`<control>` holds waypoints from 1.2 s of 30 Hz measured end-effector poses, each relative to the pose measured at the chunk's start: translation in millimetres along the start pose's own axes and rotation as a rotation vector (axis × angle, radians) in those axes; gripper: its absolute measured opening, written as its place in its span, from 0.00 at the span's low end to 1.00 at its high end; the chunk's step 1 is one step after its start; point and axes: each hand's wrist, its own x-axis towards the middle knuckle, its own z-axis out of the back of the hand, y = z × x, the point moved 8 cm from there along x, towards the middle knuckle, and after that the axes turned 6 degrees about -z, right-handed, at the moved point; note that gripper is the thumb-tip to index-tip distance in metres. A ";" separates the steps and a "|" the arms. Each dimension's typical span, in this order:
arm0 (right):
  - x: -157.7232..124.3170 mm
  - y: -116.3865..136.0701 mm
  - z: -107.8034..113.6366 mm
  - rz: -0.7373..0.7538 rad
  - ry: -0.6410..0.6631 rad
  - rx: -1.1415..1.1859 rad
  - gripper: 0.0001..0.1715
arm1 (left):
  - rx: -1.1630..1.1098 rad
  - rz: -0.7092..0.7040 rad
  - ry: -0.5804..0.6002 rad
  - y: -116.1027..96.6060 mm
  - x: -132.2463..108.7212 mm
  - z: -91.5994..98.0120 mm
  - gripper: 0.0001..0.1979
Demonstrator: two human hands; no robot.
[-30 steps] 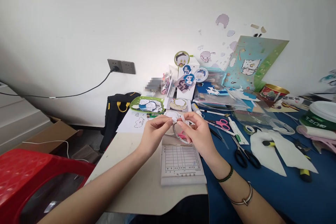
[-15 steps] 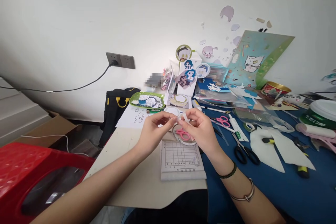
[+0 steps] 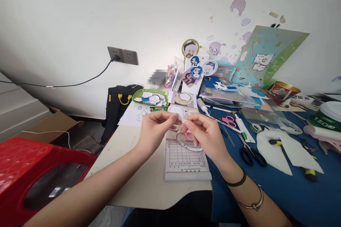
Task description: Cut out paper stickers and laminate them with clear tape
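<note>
Right hand [image 3: 209, 134]: thumb and forefinger pinched, clamped on a thin round pale-rimmed ring [image 3: 188, 148]. Left hand [image 3: 154, 129]: thumb and forefinger tips together; too blurred to tell what's between. Tips nearly meet, left at about ten o'clock of right. Ring hangs at five o'clock from the meeting point, right hand nearer; round, no long axis. Pink scissor handle [image 3: 188, 136] shows through it. White ruled paper pad [image 3: 188, 165] lies six o'clock, on cream tabletop [image 3: 138, 173]; black-handled scissors [image 3: 252, 154] four o'clock.

Right arm [image 3: 225, 165]: dark green bracelet [image 3: 241, 183], silvery bangle [image 3: 255, 206] with small knob | lap clothing [image 3: 191, 209]: apparently black
</note>
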 end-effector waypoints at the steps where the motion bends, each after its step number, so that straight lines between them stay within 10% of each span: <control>1: -1.3 1.3 0.5 0.010 -0.016 -0.010 0.12 | -0.006 0.001 0.004 0.1 -0.6 -0.9 0.09; 36: -1.2 -3.9 1.3 0.008 -0.121 -0.110 0.12 | -0.096 0.153 0.015 12.7 -5.1 -9.9 0.09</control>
